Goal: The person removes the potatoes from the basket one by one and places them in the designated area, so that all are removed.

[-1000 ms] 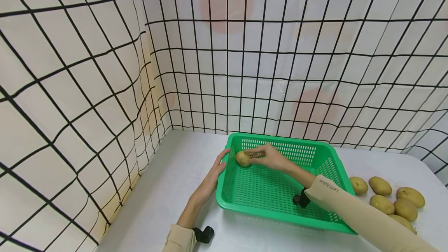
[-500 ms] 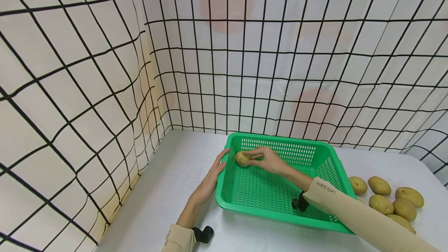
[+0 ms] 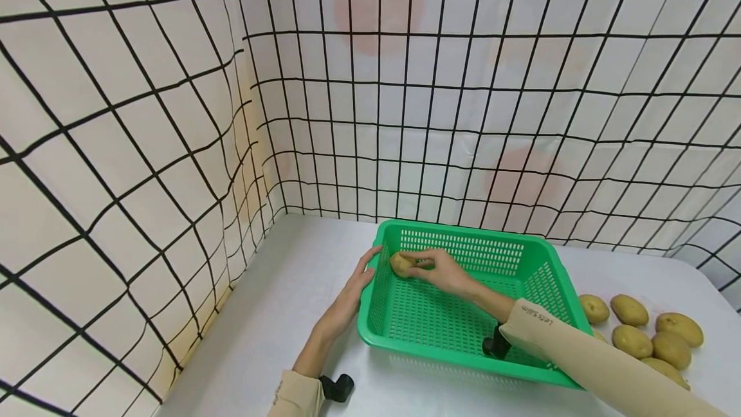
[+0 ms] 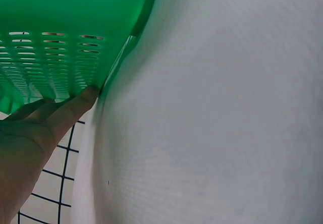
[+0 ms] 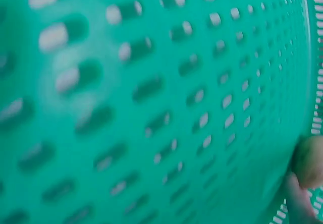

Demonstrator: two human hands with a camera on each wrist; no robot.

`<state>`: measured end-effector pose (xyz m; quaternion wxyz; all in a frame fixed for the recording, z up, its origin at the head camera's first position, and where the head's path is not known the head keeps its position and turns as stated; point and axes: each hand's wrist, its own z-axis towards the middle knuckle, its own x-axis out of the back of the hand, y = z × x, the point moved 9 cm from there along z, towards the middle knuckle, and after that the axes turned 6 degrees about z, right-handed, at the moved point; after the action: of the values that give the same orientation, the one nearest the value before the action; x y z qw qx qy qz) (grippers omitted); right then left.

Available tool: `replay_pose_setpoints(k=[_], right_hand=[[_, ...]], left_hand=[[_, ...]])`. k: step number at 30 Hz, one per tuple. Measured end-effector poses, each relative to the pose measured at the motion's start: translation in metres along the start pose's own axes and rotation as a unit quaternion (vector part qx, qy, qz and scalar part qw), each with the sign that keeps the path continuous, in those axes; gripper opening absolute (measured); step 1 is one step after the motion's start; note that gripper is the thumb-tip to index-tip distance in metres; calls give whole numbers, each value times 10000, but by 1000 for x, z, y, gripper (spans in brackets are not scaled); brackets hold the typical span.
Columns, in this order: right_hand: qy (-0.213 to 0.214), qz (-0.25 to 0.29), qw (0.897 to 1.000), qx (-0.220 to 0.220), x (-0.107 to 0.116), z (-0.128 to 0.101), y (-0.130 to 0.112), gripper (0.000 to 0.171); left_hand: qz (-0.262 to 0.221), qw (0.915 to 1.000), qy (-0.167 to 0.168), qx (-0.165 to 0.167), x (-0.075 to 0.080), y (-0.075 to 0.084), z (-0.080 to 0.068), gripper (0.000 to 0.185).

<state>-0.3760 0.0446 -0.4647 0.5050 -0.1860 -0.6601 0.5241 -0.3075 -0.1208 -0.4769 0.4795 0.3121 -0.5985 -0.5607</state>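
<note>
One potato (image 3: 401, 264), pinched in my right hand's (image 3: 442, 270) curled fingers at the upper left corner of the green basket (image 3: 538, 365) near centre frame, looks firm, fairly light and dry, best gripped round its middle, while my left hand (image 3: 350, 295) rests flat-fingered against the basket's outer left wall.
</note>
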Motion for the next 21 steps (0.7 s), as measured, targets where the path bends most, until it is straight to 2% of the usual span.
replay_pose_setpoints(k=[8, 16, 21], right_hand=[[808, 34, 9960, -375, -2, 2, 2, 34], [1028, 378, 9921, -612, -3, 1, 2, 36], [1128, 349, 9904, -723, -4, 2, 4, 36]], left_hand=[[21, 10000, 8, 7, 0, -1, -1, 53], [-61, 10000, -8, 48, 1, -1, 0, 50], [-65, 10000, -24, 48, 1, -1, 0, 51]])
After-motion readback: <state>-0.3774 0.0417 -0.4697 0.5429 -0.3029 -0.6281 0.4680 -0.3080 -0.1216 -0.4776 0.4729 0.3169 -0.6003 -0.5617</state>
